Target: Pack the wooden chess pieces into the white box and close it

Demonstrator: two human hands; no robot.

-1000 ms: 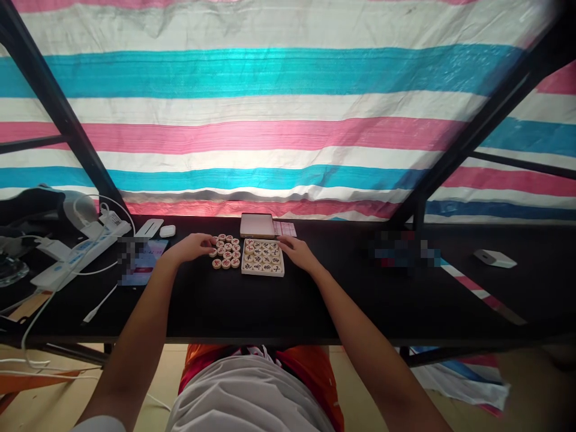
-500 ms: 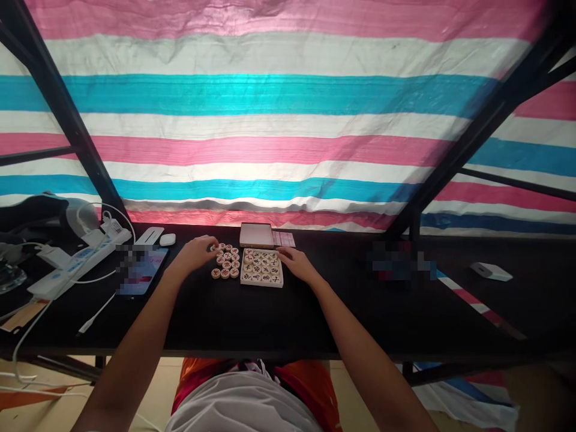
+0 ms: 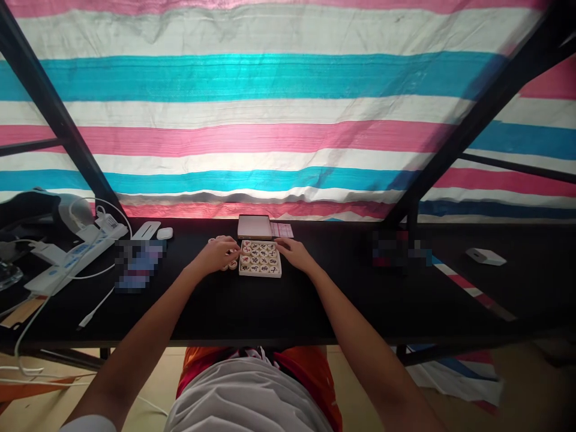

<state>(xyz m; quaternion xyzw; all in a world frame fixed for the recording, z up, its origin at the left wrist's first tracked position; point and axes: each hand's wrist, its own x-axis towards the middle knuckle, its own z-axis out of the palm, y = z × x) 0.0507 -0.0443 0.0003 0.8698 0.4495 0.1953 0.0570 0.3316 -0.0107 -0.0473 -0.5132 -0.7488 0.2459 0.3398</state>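
White tray [image 3: 260,275], mid-frame: right hand [image 3: 291,251] loosely open at its right edge, probably steadying it; left hand [image 3: 218,255] covers loose pieces [image 3: 232,264], can't tell its grip.

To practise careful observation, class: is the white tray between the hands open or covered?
Open: rows of round pieces show their marked faces inside the white tray.

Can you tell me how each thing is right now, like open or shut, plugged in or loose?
White tray: open, holding rows of round pieces
Loose pieces: outside the tray, partly hidden by the left hand
Shallow box: open, inside showing
Power strip: plugs in it
White cable: near end unplugged
Small white case: looks shut
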